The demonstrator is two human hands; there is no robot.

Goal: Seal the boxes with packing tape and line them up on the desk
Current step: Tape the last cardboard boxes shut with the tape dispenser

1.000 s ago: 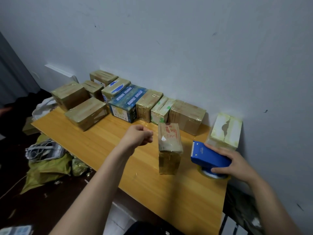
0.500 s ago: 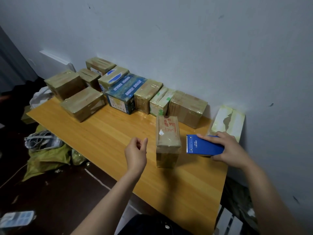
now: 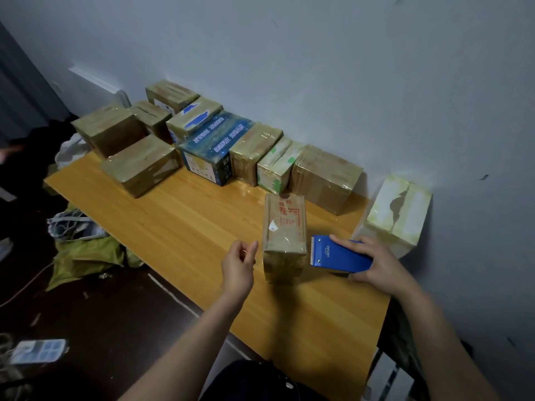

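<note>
A tall brown box with red writing [image 3: 284,227], wrapped in clear tape, stands near the middle of the wooden desk [image 3: 179,227]. Just right of it, my right hand [image 3: 376,264] grips a blue tape dispenser [image 3: 338,254], its toothed edge close to the box. My left hand [image 3: 238,263] hovers just left of the box, fingers loosely curled, holding nothing. Several taped boxes line the wall behind, among them a blue printed box [image 3: 215,147] and a brown box [image 3: 325,176].
A pale white-green box [image 3: 398,212] sits at the desk's far right against the wall. Two more brown boxes [image 3: 142,163] stand at the left end. Bags and shoes [image 3: 78,241] lie on the dark floor left of the desk.
My left hand drew back from beside the box top toward me and loosened. My right hand lifted the dispenser off the desk and brought it nearer the box.
</note>
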